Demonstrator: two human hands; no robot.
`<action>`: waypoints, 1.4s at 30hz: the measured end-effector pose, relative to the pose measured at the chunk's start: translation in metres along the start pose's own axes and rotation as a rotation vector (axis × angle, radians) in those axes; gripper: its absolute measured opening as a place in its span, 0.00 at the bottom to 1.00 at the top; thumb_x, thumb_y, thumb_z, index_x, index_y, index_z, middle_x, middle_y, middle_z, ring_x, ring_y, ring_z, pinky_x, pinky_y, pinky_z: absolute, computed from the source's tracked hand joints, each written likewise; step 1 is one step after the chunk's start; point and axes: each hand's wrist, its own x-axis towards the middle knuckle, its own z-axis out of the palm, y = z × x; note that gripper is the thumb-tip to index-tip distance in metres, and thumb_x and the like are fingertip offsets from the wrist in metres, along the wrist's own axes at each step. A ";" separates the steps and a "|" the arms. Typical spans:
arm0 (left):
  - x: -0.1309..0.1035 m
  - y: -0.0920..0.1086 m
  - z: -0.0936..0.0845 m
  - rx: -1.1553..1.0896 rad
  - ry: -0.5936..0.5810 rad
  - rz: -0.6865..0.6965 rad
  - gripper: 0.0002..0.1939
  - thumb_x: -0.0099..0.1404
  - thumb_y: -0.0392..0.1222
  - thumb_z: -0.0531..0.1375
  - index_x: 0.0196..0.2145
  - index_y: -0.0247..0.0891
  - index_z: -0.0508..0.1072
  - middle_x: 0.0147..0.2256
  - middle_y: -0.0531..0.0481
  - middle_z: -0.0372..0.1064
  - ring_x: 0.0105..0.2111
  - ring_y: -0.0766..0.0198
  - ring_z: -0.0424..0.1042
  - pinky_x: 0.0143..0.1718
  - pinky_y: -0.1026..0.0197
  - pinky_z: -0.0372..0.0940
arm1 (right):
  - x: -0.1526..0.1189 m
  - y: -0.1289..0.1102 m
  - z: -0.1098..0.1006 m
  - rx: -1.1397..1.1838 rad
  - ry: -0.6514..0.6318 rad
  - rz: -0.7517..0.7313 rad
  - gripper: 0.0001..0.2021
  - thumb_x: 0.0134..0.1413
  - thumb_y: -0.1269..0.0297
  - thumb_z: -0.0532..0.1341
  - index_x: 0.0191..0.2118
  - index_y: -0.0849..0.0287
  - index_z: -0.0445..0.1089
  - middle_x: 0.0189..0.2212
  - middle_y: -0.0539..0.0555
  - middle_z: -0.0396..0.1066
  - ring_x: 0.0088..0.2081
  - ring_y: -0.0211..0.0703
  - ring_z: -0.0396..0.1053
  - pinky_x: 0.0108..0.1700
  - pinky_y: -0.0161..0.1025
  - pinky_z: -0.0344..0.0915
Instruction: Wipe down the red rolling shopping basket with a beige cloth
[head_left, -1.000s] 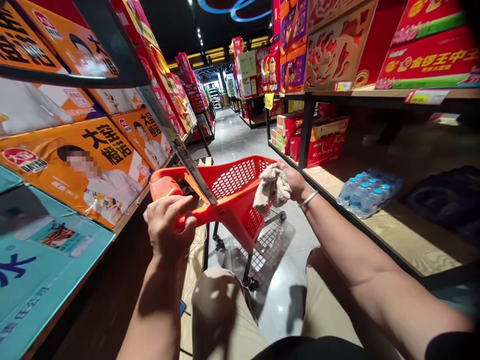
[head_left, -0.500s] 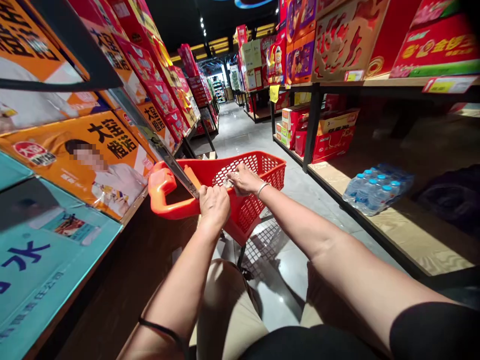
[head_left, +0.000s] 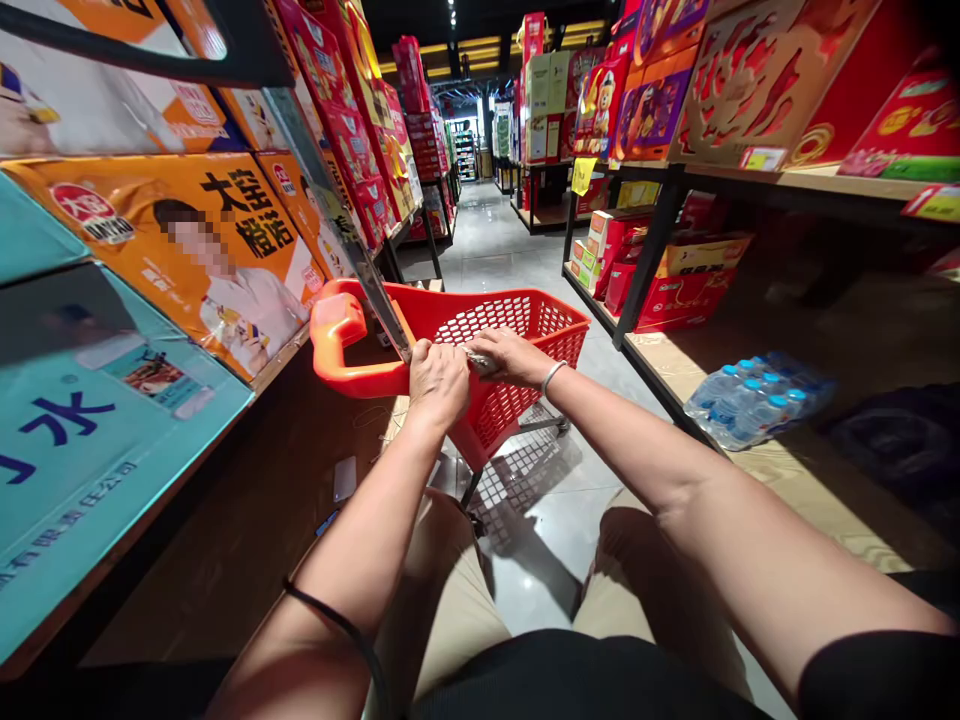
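Note:
A red plastic shopping cart with a perforated basket stands in front of me, its orange-red handle on the left. My left hand is closed round the right part of that handle, beside a metal pole that slants down to it from the upper left. Against the cart's near rim is my right hand, fingers bent over a small pale crumpled thing, perhaps a cloth, just right of the left hand. The fingers partly cover this thing.
Orange drink boxes and a light-blue box are stacked close on the left. At the right, a low wooden shelf bears shrink-wrapped water bottles. Between the shelves, a grey tiled aisle runs ahead.
The view has shifted, and the cart and both hands now appear slightly farther right. My right hand has come down closer to my left hand, which stays on the handle.

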 end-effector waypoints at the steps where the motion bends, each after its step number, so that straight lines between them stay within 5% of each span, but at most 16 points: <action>1: -0.001 0.000 -0.001 0.016 -0.001 0.017 0.09 0.63 0.35 0.54 0.35 0.34 0.74 0.32 0.36 0.71 0.38 0.47 0.70 0.55 0.42 0.54 | 0.001 0.004 -0.003 -0.005 -0.019 -0.006 0.29 0.47 0.66 0.72 0.57 0.54 0.70 0.52 0.57 0.70 0.50 0.50 0.66 0.55 0.47 0.62; 5: -0.004 -0.001 -0.004 0.058 -0.027 0.053 0.10 0.63 0.38 0.56 0.37 0.32 0.74 0.35 0.34 0.71 0.40 0.44 0.69 0.56 0.41 0.55 | -0.013 0.034 -0.015 -0.023 -0.093 0.028 0.21 0.50 0.66 0.68 0.51 0.57 0.73 0.47 0.56 0.71 0.47 0.48 0.67 0.51 0.42 0.63; 10: -0.003 0.000 -0.005 0.102 -0.079 0.030 0.09 0.66 0.39 0.54 0.37 0.36 0.73 0.36 0.38 0.72 0.41 0.46 0.69 0.58 0.42 0.54 | -0.046 0.070 -0.035 -0.152 -0.118 0.283 0.17 0.46 0.69 0.67 0.45 0.57 0.74 0.43 0.56 0.71 0.47 0.51 0.66 0.52 0.44 0.61; 16: -0.003 0.015 -0.014 0.065 -0.128 -0.036 0.12 0.70 0.38 0.53 0.40 0.31 0.74 0.38 0.38 0.74 0.43 0.50 0.71 0.61 0.46 0.54 | -0.028 0.029 -0.032 -0.144 -0.167 0.122 0.07 0.52 0.67 0.63 0.38 0.58 0.70 0.37 0.56 0.71 0.39 0.45 0.64 0.43 0.40 0.59; 20: -0.007 0.019 -0.013 0.009 -0.108 -0.063 0.14 0.72 0.38 0.51 0.43 0.29 0.75 0.40 0.38 0.75 0.44 0.49 0.72 0.61 0.45 0.56 | -0.027 0.014 -0.019 -0.110 -0.072 0.034 0.11 0.53 0.63 0.62 0.43 0.57 0.71 0.37 0.57 0.70 0.39 0.46 0.65 0.42 0.42 0.61; 31: -0.016 0.008 -0.011 -0.003 -0.118 0.002 0.14 0.73 0.40 0.52 0.48 0.33 0.74 0.44 0.42 0.73 0.53 0.52 0.70 0.66 0.49 0.52 | -0.117 0.106 -0.048 0.022 0.090 0.201 0.21 0.49 0.35 0.65 0.32 0.49 0.73 0.28 0.53 0.65 0.35 0.47 0.69 0.41 0.56 0.66; 35: -0.012 0.011 -0.008 -0.075 -0.126 -0.038 0.15 0.71 0.43 0.56 0.47 0.32 0.76 0.43 0.38 0.74 0.52 0.49 0.70 0.65 0.43 0.51 | -0.118 0.085 -0.038 -0.074 0.124 0.213 0.23 0.51 0.33 0.62 0.37 0.48 0.73 0.33 0.54 0.67 0.41 0.53 0.70 0.46 0.61 0.64; 42: -0.006 0.030 -0.007 -0.152 -0.138 -0.014 0.12 0.69 0.36 0.55 0.44 0.33 0.78 0.41 0.40 0.75 0.46 0.51 0.73 0.60 0.42 0.55 | -0.065 -0.012 0.009 -0.143 0.274 0.167 0.21 0.55 0.55 0.65 0.53 0.56 0.69 0.49 0.62 0.71 0.53 0.58 0.67 0.56 0.58 0.61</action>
